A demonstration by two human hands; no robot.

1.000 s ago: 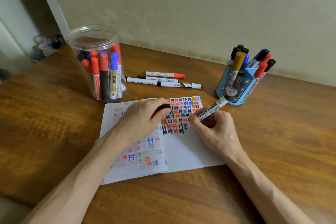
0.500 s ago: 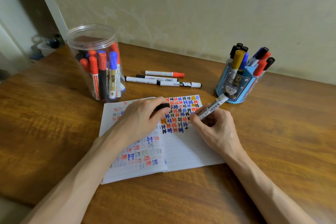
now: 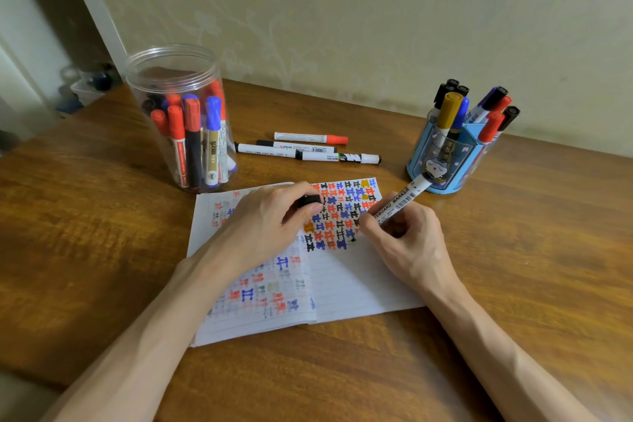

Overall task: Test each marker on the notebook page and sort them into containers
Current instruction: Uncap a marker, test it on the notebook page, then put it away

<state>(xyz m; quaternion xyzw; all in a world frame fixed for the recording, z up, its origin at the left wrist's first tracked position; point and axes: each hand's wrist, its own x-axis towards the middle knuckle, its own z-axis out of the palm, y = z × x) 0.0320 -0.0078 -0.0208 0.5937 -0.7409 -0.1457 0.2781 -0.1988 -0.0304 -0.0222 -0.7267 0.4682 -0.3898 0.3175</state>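
An open notebook [image 3: 346,284] lies on the wooden table, its right page covered in red, blue, black and yellow test marks. My right hand [image 3: 407,243] grips a white whiteboard marker [image 3: 400,200] with its tip down on the page among the marks. My left hand [image 3: 267,223] rests on the left page and holds a black marker cap [image 3: 310,200]. A clear plastic jar [image 3: 178,113] with several markers stands at the back left. A blue pen holder [image 3: 445,158] with several markers stands at the back right.
Several loose markers [image 3: 308,149] lie on the table [image 3: 102,250] between the jar and the holder, behind the notebook. A pale wall runs along the table's far edge. A white shelf post stands at the far left.
The marker tip has shifted slightly down and left on the page, adding a black mark. My left hand stays put with the cap.
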